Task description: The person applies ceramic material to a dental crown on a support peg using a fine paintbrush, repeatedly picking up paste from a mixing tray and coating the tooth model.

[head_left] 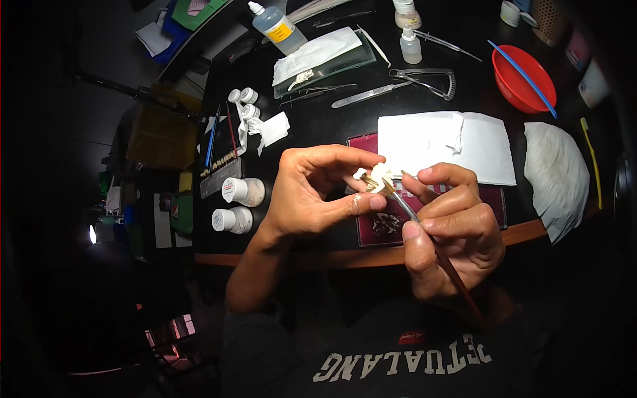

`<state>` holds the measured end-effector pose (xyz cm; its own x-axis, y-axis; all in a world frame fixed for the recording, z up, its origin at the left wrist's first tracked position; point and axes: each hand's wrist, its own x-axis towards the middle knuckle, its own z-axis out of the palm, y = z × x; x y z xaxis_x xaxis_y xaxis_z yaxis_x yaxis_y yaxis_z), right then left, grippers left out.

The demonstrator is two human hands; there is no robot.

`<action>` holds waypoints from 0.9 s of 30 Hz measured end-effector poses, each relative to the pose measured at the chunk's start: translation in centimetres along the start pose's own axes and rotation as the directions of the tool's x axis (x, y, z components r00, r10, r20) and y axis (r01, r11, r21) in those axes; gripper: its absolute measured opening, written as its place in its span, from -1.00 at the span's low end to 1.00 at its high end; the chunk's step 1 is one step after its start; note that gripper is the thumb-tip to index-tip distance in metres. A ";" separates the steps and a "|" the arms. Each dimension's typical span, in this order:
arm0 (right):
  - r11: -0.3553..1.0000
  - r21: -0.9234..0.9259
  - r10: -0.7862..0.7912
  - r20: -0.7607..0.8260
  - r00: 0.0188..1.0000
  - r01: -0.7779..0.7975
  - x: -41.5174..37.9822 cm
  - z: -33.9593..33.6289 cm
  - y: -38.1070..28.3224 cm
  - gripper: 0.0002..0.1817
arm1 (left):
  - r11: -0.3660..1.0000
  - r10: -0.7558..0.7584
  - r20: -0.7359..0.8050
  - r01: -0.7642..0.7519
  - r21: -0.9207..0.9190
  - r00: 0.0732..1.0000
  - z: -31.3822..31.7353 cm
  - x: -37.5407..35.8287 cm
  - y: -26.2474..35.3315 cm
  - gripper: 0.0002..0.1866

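My left hand [308, 192] pinches a small cream-white dental model piece [379, 176] between thumb and fingertips. Brassy pin-like parts show at the piece's left side, and a white smear marks the thumb. In my right hand [461, 229] is a slim brush [406, 208] with a metal ferrule and dark red handle, gripped like a pen. Its tip meets the dental piece; the exact contact is too small to make out. Both hands are above a maroon tile [491, 199] and white paper sheets [484, 149].
White-capped jars [247, 192] stand left of my hands. Farther back lie a scalpel [371, 95], a caliper [431, 83] and a glass slab [361, 58] with tissue. A red bowl [514, 93] holding a blue stick, crumpled tissue [554, 172] and a yellow toothbrush [590, 159] are on the right.
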<state>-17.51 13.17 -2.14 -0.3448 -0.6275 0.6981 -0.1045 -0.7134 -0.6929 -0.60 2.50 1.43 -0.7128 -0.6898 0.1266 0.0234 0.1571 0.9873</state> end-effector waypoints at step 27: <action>0.938 -0.340 -0.005 0.177 0.984 0.066 0.1 -4.7 -0.9 -0.76 | 0.997 -0.071 -0.106 0.072 0.006 0.992 -1.3 0.0 0.4 -0.54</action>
<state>-21.82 15.26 -2.29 -0.1737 -0.6692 0.7225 -0.4375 -0.6048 -0.6654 0.32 1.68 1.91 -0.6345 -0.7701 0.0660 -0.0323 0.1117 0.9932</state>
